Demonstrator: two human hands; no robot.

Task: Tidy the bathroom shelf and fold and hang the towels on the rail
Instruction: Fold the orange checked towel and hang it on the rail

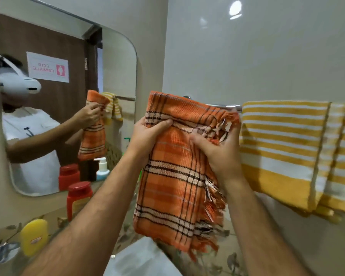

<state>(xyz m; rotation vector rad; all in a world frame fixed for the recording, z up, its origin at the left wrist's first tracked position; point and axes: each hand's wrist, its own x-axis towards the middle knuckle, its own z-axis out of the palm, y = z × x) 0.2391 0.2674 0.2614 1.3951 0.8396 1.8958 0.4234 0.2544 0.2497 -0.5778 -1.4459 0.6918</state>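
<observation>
Both hands hold an orange plaid towel [175,172] up at the rail [225,106], where its folded top drapes over the bar and its fringed lower edge hangs down in front of the counter. The left hand [147,134] grips the towel's upper left edge, thumb pressed flat across the front of the cloth and fingers curled behind it. The right hand [219,150] clutches the upper right part, fingers bunched into the fabric just below the loose fringe near the rail. Just right of the orange towel, a yellow striped towel [283,148] hangs folded over the same rail, its left edge close beside the right hand; a second yellow striped fold hangs further right, partly cut off by the frame edge. On the left wall a mirror [127,62] reflects the person, the orange towel and the rail. Below the mirror, on the patterned shelf [126,236], stand a red bottle [79,198] near the mirror's lower edge and a yellow bottle [34,237] nearer the camera at far left. A white pump bottle [102,169] shows in the mirror, beside the reflected red bottle. A white object at bottom centre, below the towel, is too blurred to identify.
</observation>
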